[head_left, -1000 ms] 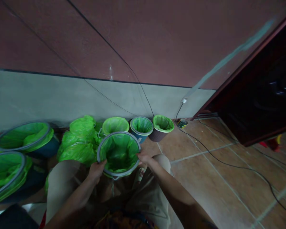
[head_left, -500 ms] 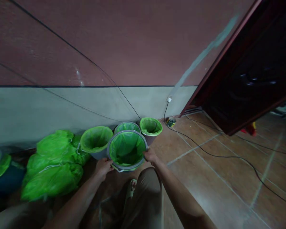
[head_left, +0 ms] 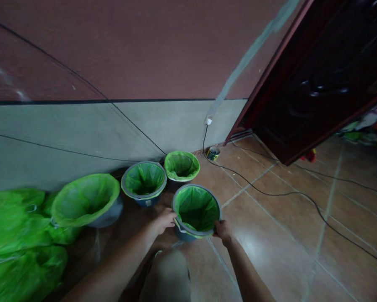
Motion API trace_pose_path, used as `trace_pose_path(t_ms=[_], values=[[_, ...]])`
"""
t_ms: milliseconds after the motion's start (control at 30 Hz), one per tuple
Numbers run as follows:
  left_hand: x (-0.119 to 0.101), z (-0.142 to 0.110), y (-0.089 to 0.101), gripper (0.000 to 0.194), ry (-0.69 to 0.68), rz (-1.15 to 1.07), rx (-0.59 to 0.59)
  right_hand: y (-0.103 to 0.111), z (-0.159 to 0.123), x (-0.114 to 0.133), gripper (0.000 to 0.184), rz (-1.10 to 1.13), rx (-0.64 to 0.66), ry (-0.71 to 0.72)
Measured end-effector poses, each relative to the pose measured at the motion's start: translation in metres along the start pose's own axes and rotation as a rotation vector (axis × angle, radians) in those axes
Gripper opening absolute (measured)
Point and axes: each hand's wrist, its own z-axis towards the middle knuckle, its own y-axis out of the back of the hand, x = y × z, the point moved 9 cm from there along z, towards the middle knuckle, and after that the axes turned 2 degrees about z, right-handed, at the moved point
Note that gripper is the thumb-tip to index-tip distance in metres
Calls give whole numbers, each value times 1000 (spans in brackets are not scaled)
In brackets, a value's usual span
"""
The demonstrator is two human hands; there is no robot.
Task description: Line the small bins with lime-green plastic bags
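On either side of the bin (head_left: pixel 184 236), my left grip (head_left: pixel 165 220) and right grip (head_left: pixel 224 231) are clamped on its rim (head_left: pixel 212 194), where snagging the liner (head_left: pixel 193 205) could drag it loose.

tiled floor (head_left: pixel 270 251): green bags (head_left: pixel 24 235) at ten o'clock, three lined bins (head_left: pixel 144 179) between ten and twelve, tin (head_left: pixel 213 154) near twelve, black cable (head_left: pixel 282 194) toward three.

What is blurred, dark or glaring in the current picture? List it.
Head view: dim light overall; green bags at lower left and the knee look smeared, the held bin sharper; door nearly black with small glints; pale sheen on the floor tiles.
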Motion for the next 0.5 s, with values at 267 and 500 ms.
trace_pose_path(t_ms=[267, 500], values=[[18, 16, 2, 36, 85, 81, -7, 12, 51, -25, 24, 252, -166, -66], [87, -15, 71, 16, 255, 99, -189, -5, 49, -36, 23, 532, -236, -95]])
